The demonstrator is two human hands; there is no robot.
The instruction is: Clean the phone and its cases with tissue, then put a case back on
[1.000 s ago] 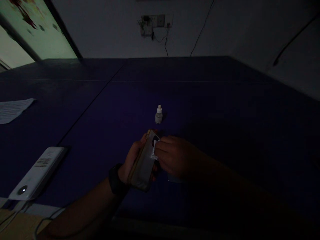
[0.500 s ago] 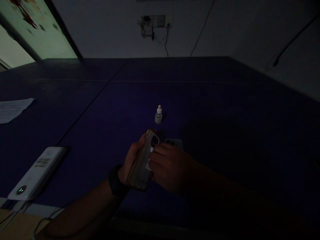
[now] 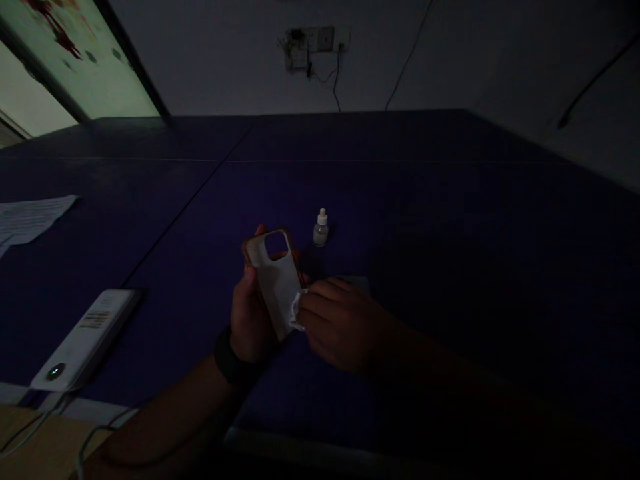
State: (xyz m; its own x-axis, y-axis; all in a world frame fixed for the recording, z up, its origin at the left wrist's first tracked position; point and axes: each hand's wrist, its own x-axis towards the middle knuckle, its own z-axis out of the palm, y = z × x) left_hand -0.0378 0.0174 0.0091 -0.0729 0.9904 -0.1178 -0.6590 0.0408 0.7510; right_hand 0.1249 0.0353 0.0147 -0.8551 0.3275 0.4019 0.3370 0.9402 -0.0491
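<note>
My left hand (image 3: 249,310), with a dark band at the wrist, is wrapped round a phone case (image 3: 275,283). The case is pale inside with a brownish rim and a camera cutout at its top, and it is tilted. My right hand (image 3: 345,323) pinches a crumpled white tissue (image 3: 297,311) against the case's right side. Partly hidden behind my right hand, a phone (image 3: 359,283) lies on the table. Just beyond the case stands a small dropper bottle (image 3: 321,230) with a white cap.
A white power bank (image 3: 87,340) with cables lies at the left on the dark blue table (image 3: 425,200). Farther left is a printed sheet of paper (image 3: 37,219). Wall sockets (image 3: 320,40) with plugged cords are at the back.
The phone case has turned in my left hand, so its inside now faces me, and its top has swung left. The white tissue shows more clearly in my right hand.
</note>
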